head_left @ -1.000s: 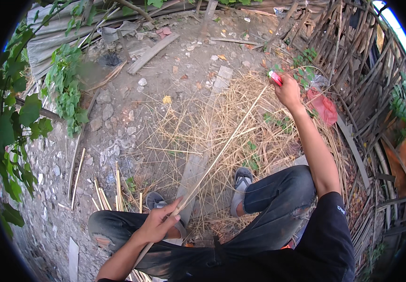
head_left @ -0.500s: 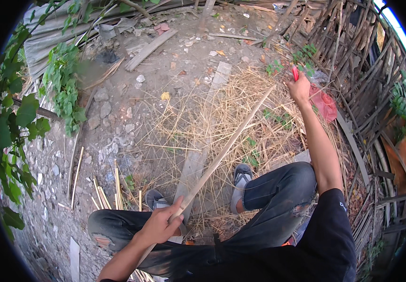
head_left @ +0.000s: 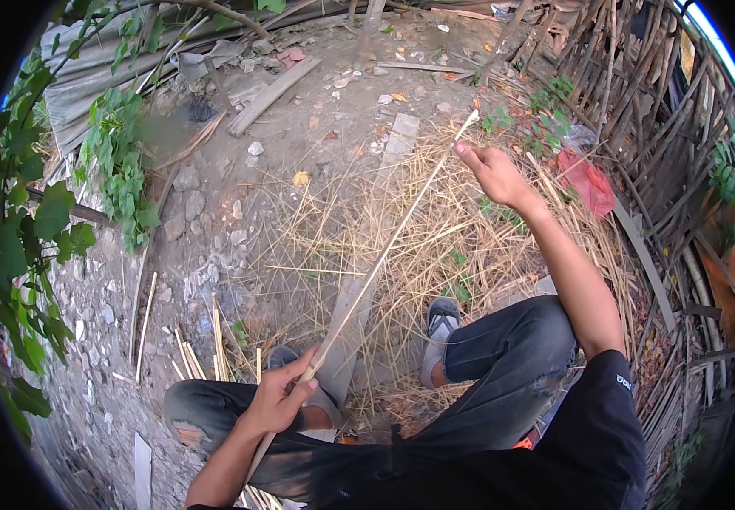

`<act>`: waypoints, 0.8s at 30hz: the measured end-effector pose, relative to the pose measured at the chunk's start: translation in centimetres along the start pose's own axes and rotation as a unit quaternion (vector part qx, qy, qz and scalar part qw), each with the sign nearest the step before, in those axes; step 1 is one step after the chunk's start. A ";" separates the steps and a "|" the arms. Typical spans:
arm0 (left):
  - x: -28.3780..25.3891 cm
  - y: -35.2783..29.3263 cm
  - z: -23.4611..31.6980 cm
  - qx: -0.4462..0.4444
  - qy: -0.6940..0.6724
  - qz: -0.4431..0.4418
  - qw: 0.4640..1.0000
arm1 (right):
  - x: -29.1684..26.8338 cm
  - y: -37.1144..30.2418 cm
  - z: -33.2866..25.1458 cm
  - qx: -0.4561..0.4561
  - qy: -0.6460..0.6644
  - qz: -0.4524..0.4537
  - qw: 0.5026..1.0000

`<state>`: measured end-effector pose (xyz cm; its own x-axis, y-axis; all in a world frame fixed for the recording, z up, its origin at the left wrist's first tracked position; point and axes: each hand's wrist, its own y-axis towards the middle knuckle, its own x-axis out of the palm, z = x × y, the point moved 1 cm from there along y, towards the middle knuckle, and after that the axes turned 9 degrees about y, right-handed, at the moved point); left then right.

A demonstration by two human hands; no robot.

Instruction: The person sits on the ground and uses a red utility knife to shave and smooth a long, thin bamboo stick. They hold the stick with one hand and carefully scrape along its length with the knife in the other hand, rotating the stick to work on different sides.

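My left hand [head_left: 280,398] is closed round the lower part of a long pale stick [head_left: 378,265], which looks like a split bamboo strip. It slants away from me, up to the right, over my left thigh. The stick's whitish far end [head_left: 471,118] stands above scattered straw-like strips. Close to that end is my right hand [head_left: 496,175], its fingers curled and its thumb touching or almost touching the stick. What lies inside the right hand is hidden; the red object it held earlier does not show now.
Thin pale strips [head_left: 359,225] litter the ground over a flat board [head_left: 346,319]. Several cut sticks [head_left: 218,340] stand by my left knee. A red plastic bag [head_left: 587,183] lies by the stick fence [head_left: 639,127] at right. Leafy vines [head_left: 48,221] hang at left.
My right hand has moved left and down to the stick's far end, and the red object is out of sight. The stick has turned, showing a narrower side. My left hand keeps its hold.
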<state>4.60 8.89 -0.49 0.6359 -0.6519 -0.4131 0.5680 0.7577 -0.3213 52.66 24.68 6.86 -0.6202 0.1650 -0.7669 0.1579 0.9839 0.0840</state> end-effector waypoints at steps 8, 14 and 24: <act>0.7 -0.3 -0.7 0.062 0.042 0.070 0.995 | 2.6 -0.6 -0.9 -0.051 -0.046 -0.054 0.996; -0.3 -3.4 -1.1 0.042 0.120 0.053 0.990 | 0.1 1.1 4.8 0.053 -0.061 0.024 0.996; 0.0 -4.8 -2.1 0.019 -0.099 0.027 0.995 | -0.1 -0.2 2.9 -0.160 0.036 0.288 0.944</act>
<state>0.77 5.31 -0.69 0.7537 -0.6071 -0.2515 0.5481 0.7920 -0.2690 54.94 24.25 5.11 -0.5559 0.6707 -0.4911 0.2508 0.6986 0.6702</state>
